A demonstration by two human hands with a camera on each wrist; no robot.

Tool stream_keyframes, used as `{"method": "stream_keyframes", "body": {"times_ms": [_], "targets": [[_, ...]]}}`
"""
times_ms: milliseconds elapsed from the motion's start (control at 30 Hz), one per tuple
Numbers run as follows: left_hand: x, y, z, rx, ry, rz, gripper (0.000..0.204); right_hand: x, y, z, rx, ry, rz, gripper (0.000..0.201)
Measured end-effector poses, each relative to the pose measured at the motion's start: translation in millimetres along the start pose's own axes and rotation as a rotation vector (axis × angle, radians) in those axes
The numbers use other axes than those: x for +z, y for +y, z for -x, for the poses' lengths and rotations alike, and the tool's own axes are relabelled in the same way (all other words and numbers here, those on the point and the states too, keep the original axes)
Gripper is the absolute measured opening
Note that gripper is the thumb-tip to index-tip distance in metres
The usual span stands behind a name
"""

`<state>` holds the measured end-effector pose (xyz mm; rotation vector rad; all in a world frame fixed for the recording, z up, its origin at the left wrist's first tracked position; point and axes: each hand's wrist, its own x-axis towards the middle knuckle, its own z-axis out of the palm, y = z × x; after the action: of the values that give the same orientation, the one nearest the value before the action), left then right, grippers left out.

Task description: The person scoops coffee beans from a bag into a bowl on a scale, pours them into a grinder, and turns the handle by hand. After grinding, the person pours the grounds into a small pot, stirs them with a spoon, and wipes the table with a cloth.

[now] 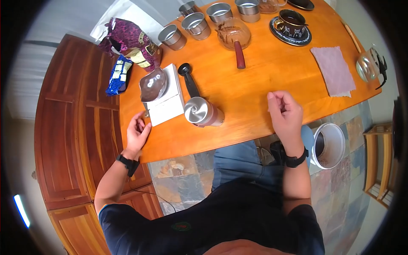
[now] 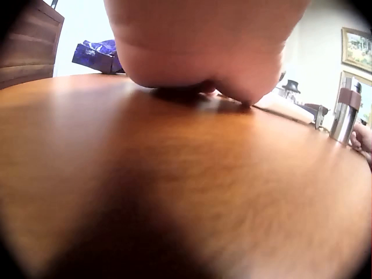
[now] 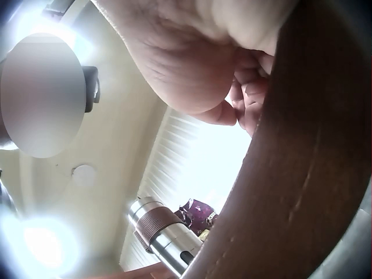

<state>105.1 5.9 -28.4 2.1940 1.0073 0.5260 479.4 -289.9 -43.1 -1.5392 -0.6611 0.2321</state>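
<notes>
My left hand [image 1: 137,132] rests on the wooden table with loosely bent fingers and nothing in them. Its fingertips lie right beside the near corner of a white scale [image 1: 167,111], which bears a translucent brown bowl [image 1: 153,85]. My right hand [image 1: 287,114] lies at the table's front edge, fingers loosely curled and holding nothing. Between the hands stands a steel hand coffee grinder [image 1: 203,111] with a brown band, also seen in the right wrist view. Behind it lies a black scoop [image 1: 189,80], close to the scale's right side.
Coffee bags stand at the back left, a purple one [image 1: 127,40] and a blue one [image 1: 119,76]. Several steel cups [image 1: 196,26], a red-handled glass pan [image 1: 240,55] and a cup [image 1: 291,20] on a black saucer line the back. A pink cloth [image 1: 333,70] lies right; a white bucket [image 1: 335,144] stands below.
</notes>
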Motion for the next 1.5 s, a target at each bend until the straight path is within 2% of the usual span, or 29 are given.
{"method": "stream_keyframes", "body": {"times_ms": [33, 200, 300, 700, 967, 1133, 1233, 1367, 1500], "targets": [[0, -3, 3, 0.031, 0.036, 0.004, 0.053, 1, 0, 0, 0.009, 0.009, 0.014, 0.014], [-3, -10, 11, 0.126, 0.002, 0.017, 0.063, 5, 3, -1, 0.043, 0.066, 0.050, 0.014], [-3, -18, 12, 0.146, 0.025, 0.106, 0.062, 9, 2, -2, 0.063, 0.111, 0.057, 0.015], [-14, -33, 12, 0.223, -0.103, 0.158, 0.053, 21, 2, -1, 0.099, 0.227, 0.173, 0.021], [-5, -29, 13, 0.154, 0.051, 0.179, 0.057, 21, 9, -2, 0.023, 0.168, 0.158, 0.023], [1, -30, 13, 0.214, 0.135, 0.068, 0.058, 16, 11, 0, -0.024, 0.088, 0.137, 0.023], [1, -17, 15, 0.189, 0.168, -0.122, 0.061, 13, 12, 0, -0.057, 0.059, 0.127, 0.023], [2, -19, 13, 0.184, 0.221, -0.169, 0.060, 11, 5, 1, -0.056, 0.052, 0.121, 0.023], [1, -7, 13, 0.171, 0.198, -0.300, 0.062, 9, 3, 0, -0.061, 0.036, 0.131, 0.023]]}}
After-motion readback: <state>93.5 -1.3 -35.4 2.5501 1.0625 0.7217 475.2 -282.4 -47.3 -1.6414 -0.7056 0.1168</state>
